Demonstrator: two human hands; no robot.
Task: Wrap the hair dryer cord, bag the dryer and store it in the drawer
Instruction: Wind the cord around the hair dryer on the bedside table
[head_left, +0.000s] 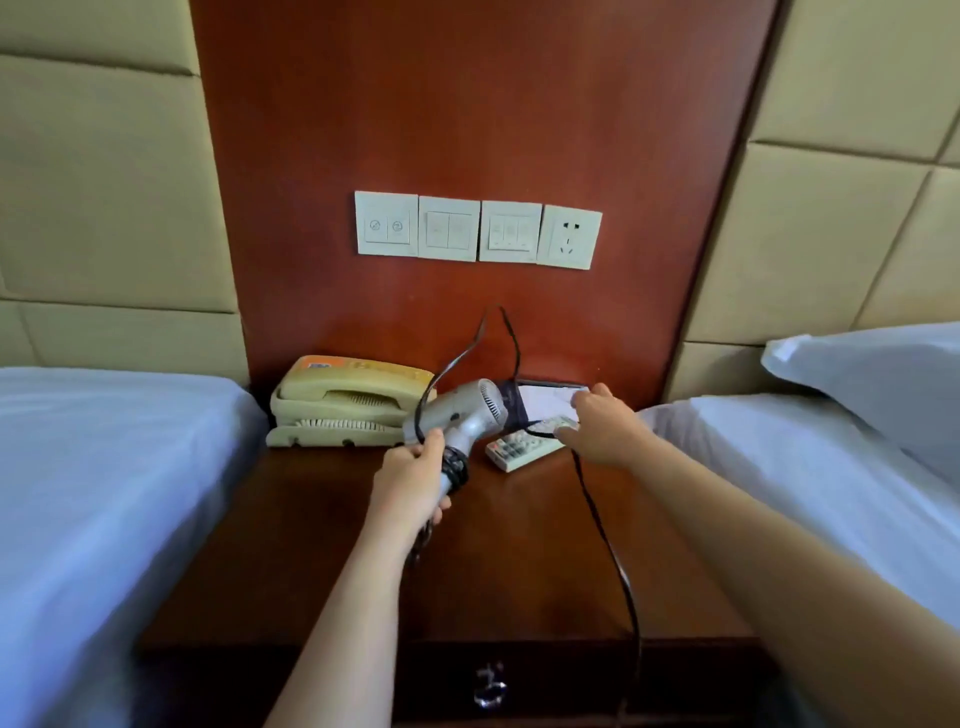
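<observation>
A silver hair dryer (462, 413) with a dark nozzle is held above the nightstand (322, 545). My left hand (413, 480) is shut on its handle, where several turns of black cord (511, 338) are wound. The cord rises in a loop over the dryer and comes down to my right hand (597, 426), which pinches it to the right of the nozzle. From there the cord trails down past the nightstand's front edge. The drawer (545, 680) below is closed, with a metal handle (489, 686).
A beige telephone (343, 405) stands at the back left of the nightstand. A white remote (524, 447) and a card (550, 397) lie under my right hand. Beds with white sheets flank both sides; a pillow (872, 379) lies right. Wall switches and a socket (569, 236) sit above.
</observation>
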